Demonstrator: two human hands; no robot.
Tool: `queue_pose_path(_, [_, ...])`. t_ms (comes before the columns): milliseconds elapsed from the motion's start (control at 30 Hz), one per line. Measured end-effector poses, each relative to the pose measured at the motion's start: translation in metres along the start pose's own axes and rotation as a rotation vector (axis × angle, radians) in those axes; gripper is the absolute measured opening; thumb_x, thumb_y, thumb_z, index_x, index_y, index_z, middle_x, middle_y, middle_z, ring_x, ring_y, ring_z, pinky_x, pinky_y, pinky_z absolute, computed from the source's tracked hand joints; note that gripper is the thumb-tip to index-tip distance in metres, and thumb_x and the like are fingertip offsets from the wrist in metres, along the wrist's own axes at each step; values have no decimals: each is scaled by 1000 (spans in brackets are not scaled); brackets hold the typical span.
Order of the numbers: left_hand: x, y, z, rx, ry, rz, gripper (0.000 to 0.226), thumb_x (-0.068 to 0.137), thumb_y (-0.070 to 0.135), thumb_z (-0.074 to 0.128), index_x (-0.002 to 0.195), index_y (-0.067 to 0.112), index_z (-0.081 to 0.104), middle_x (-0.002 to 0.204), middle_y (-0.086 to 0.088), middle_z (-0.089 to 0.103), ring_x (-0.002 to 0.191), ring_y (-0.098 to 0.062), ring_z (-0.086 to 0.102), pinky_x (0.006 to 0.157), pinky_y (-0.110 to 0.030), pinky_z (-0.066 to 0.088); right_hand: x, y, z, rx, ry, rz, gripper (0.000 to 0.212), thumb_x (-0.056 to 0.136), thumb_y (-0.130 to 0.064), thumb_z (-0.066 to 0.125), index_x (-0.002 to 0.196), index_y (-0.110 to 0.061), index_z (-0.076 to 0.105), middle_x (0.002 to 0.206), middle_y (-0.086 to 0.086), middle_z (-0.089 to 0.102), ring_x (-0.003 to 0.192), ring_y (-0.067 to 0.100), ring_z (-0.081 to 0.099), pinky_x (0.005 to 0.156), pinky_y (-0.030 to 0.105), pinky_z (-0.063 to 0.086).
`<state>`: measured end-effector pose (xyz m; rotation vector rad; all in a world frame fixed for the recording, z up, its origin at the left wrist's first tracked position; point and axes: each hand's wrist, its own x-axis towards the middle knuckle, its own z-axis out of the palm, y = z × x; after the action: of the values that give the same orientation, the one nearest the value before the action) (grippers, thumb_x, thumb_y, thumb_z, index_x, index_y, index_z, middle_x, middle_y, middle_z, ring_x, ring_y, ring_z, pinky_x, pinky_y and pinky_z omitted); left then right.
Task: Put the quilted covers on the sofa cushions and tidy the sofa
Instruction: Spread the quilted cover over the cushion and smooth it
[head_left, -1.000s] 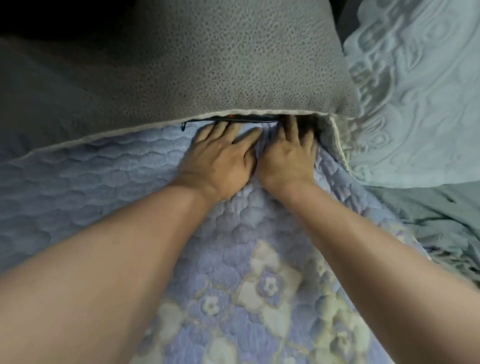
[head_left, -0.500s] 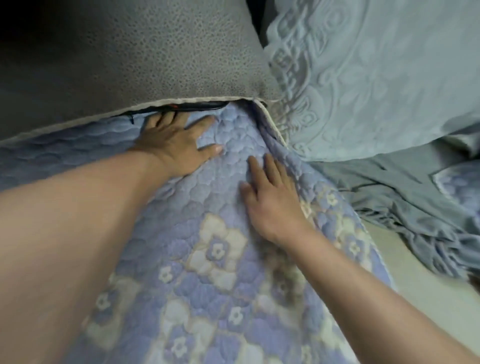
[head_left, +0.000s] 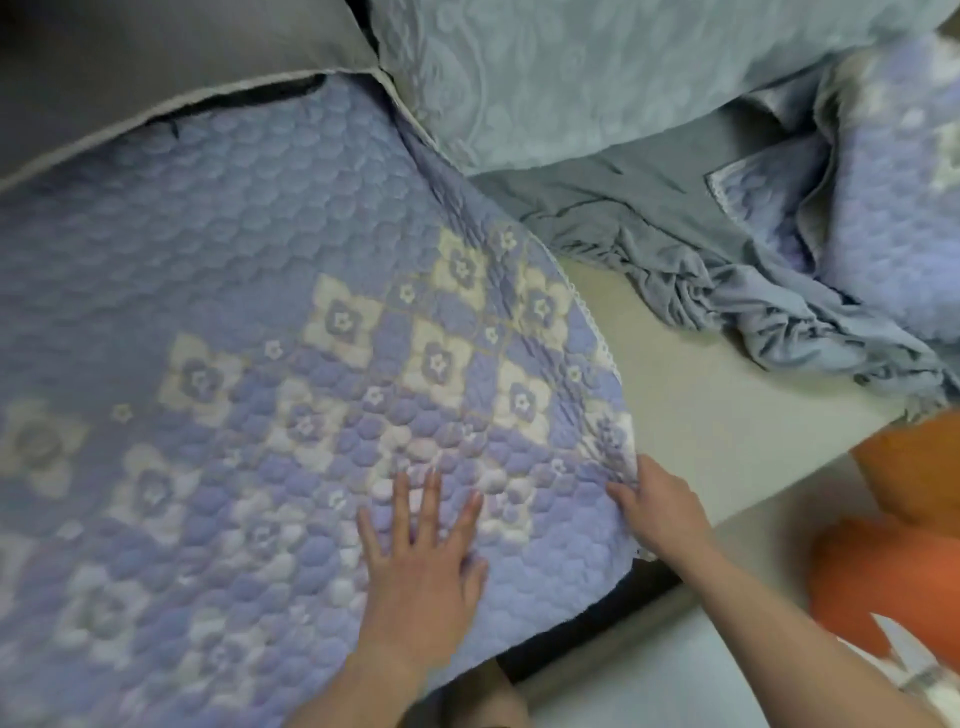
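quilted cover (head_left: 270, 322) spread over one seat cushion; left hand (head_left: 421, 561) flat, fingers straight, near its front edge; right hand (head_left: 660, 512) pinches the front corner; second cover (head_left: 893, 208) still crumpled, likely undone

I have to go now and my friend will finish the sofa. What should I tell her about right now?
Left hand: flat, fingers straight, pressing on the quilted cover.
Right hand: gripping the cover's front right corner edge.
Done: this cover lies spread over the seat, reaching the grey back cushion.
Left: the bare seat cushion beside it; a second quilted cover lies crumpled at far right with grey fabric.
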<state>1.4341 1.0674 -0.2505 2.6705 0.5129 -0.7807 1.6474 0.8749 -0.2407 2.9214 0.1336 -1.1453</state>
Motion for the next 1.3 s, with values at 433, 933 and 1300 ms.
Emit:
queue_pose_path(433, [-42, -18, -7, -218, -423, -194, 76, 98, 46, 39, 147, 60, -18, 155, 5, -44, 143, -33, -39, 117, -69, 7, -20, 4, -15, 1735, -781, 193, 24, 98, -28, 50, 104, -8, 63, 118, 17, 65, 115, 34, 61, 100, 48, 47])
queue_pose_path(933, [-29, -21, -27, -158, -610, -174, 75, 100, 33, 38, 154, 50, -11, 159, 0, -37, 145, -40, -32, 123, -54, 14, 7, 82, -49, -207, -62, 112, 19, 97, -21, 47, 108, -12, 59, 117, 17, 64, 105, 34, 61, 75, 32, 41])
queue_pose_path(1300, [-33, -12, -25, -198, -549, -222, 79, 98, 28, 39, 152, 52, -14, 151, 5, -48, 141, -35, -41, 119, -51, 24, -57, 44, 34, -380, 46, -487, 76, 76, -10, 60, 146, -25, 32, 159, 10, 17, 136, 34, 34, 76, 37, 54])
